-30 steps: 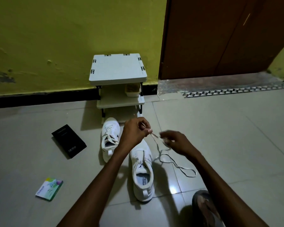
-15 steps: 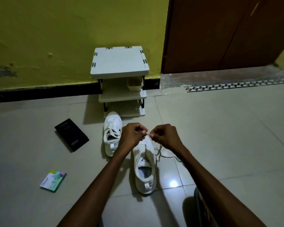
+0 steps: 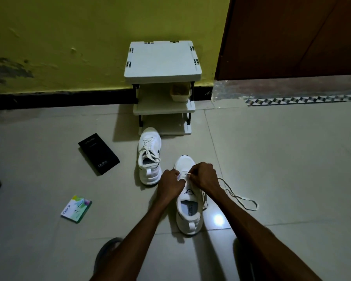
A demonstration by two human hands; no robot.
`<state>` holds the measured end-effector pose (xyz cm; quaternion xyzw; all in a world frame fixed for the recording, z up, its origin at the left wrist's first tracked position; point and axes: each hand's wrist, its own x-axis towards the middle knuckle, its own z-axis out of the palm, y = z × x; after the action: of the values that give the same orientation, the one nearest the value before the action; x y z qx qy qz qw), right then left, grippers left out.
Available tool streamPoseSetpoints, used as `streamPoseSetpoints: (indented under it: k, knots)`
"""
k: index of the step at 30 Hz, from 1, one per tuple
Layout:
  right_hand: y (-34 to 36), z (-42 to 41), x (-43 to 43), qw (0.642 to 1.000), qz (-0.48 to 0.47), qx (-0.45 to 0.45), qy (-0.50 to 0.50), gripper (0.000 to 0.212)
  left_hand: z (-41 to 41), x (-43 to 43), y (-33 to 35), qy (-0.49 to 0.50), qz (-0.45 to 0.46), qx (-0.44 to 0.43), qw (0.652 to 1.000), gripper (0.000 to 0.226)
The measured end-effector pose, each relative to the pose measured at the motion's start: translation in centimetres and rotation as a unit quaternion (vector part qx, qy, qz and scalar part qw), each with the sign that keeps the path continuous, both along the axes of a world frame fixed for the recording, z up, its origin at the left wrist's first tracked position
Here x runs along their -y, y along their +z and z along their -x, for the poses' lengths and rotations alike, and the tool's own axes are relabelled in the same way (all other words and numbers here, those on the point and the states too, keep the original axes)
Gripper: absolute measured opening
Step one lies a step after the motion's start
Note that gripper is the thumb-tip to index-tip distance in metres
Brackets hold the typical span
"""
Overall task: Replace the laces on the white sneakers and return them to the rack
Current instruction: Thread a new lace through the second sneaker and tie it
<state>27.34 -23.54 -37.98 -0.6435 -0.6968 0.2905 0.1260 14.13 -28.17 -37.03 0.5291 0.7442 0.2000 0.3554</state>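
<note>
Two white sneakers stand on the tiled floor in front of a small white rack [image 3: 163, 61]. The far sneaker [image 3: 149, 155] is laced. The near sneaker [image 3: 188, 209] lies under both my hands. My left hand [image 3: 170, 184] grips the sneaker's left eyelet edge near the tongue. My right hand [image 3: 204, 176] pinches the tip of a white lace [image 3: 239, 197] just above the eyelets. The rest of that lace trails in a loop on the floor to the right of the shoe.
A black box [image 3: 98, 154] lies left of the far sneaker, and a small green-white packet [image 3: 76, 208] lies nearer me. A beige tub [image 3: 180, 92] sits on the rack's middle shelf. My sandalled feet [image 3: 107, 254] are at the bottom. A brown door [image 3: 292, 37] is at the right.
Both hands have come down from mid-air onto the near sneaker's eyelets, still holding the lace. The view has tilted down slightly.
</note>
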Motion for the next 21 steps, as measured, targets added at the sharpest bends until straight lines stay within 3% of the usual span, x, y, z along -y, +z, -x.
streamPoseSetpoints:
  k: [5,11,17,21]
  knots:
    - [-1.2,1.1,-1.3,1.0,0.007,-0.01,0.015,0.008,0.8,-1.1,-0.5,0.014,0.034,0.03,0.999,0.034]
    - [-2.1,1.2,-1.7,0.998,0.004,-0.063,-0.004,0.001,1.4,-1.9,-0.9,0.058,0.057,0.104,0.991,0.024]
    - [-2.6,1.5,-1.6,0.995,0.008,-0.099,-0.029,0.018,1.5,-2.2,-1.5,0.097,0.076,0.154,0.98,0.021]
    - [-3.1,2.4,-0.7,0.989,-0.004,-0.114,-0.093,0.005,1.7,-2.3,-1.6,0.112,0.094,0.185,0.972,0.024]
